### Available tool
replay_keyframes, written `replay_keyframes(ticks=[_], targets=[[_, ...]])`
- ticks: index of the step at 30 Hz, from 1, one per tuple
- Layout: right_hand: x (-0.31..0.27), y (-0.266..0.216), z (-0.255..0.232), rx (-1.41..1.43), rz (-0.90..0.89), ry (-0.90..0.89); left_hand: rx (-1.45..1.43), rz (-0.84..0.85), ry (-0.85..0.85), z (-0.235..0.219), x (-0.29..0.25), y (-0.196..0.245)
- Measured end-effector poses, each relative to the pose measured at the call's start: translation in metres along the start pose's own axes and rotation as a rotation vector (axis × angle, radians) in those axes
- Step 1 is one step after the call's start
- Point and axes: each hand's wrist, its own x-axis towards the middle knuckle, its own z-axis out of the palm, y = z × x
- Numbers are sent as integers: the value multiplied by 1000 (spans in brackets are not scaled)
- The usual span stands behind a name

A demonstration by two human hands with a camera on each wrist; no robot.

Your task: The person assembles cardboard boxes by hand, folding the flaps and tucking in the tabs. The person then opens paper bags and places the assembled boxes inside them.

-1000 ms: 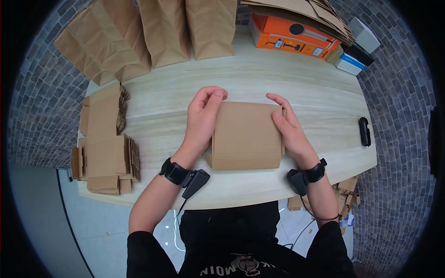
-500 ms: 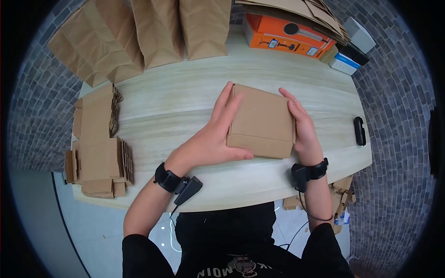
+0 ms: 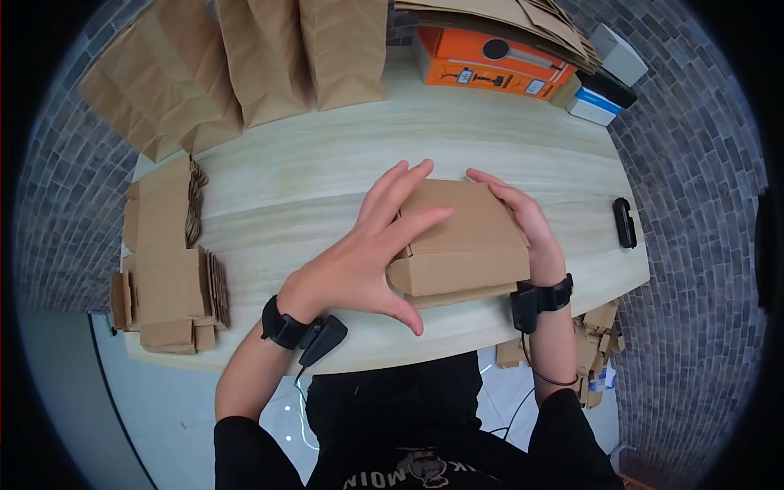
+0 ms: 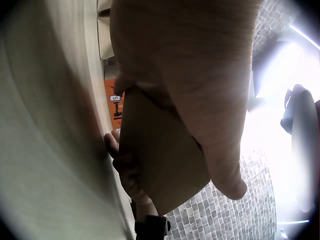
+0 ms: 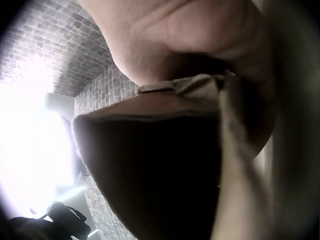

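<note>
A brown cardboard box (image 3: 465, 216) sits tilted between my hands in the head view, its front side showing. My right hand (image 3: 537, 229) grips the box along its right side, fingers bent toward its far corner. Spread wide at the left side is my left hand (image 3: 355, 265): the index finger overlaps the top, and the thumb points down past the near left corner. In the left wrist view, the box (image 4: 157, 155) slants away from the table surface. A dark inside shows at the near end of the box (image 5: 150, 160) in the right wrist view.
Flattened cardboard boxes (image 3: 171, 261) lie stacked at the table's left. Tall paper bags (image 3: 167, 77) stand along the back left. An orange box (image 3: 498, 65) with cardboard sheets on top is at the back, beside small boxes (image 3: 596, 106). A black object (image 3: 625, 222) lies near the right edge.
The box has tilted so its front side shows more. My left hand came across to the box's left side and then spread its fingers wider. The right hand moved farther round the right side.
</note>
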Motion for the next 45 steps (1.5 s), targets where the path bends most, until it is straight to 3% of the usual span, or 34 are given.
replay_keyframes(ticks=[6, 8, 9, 11, 12, 14, 15, 17, 21, 23, 27, 29, 30, 32, 39, 45], targets=[[-9, -8, 8, -9, 29, -13, 17, 50, 26, 10, 4, 7], [-15, -7, 10, -60, 2, -28, 96, 79, 214, 22, 5, 5], [-15, -7, 12, -45, -8, -19, 93, 86, 210, 23, 5, 5], [-13, -3, 11, -32, -15, -19, 96, -41, 247, 20, 3, 5], [-8, 2, 5, -38, -89, -119, 101, -45, 251, 20, 1, 5], [-6, 6, 8, -127, -217, -243, -311, -472, 307, 18, -2, 5], [-7, 7, 13, -131, -216, -252, -306, -473, 316, 17, -2, 3], [-10, 9, 24, -268, -399, -190, -403, -541, 341, 15, -2, -4], [-2, 19, 26, -136, -531, -203, -408, -498, 405, 21, -1, -15], [2, 22, 26, -413, -646, -114, 4, -369, 429, 27, -2, -28], [2, 22, 32, -325, -596, -74, 77, -340, 455, 31, -2, -26], [1, 22, 36, -278, -584, -31, -263, -390, 521, 32, 0, -21], [0, 20, 37, -277, -583, -32, -262, -392, 521, 30, 1, -18], [-1, 20, 37, -319, -601, -37, -732, -554, 528, 21, 6, -6], [-4, 24, 41, -461, -704, -7, -835, -639, 575, 18, 8, -5], [-7, 13, 37, -267, -580, 37, -645, -541, 489, 21, 8, 0]])
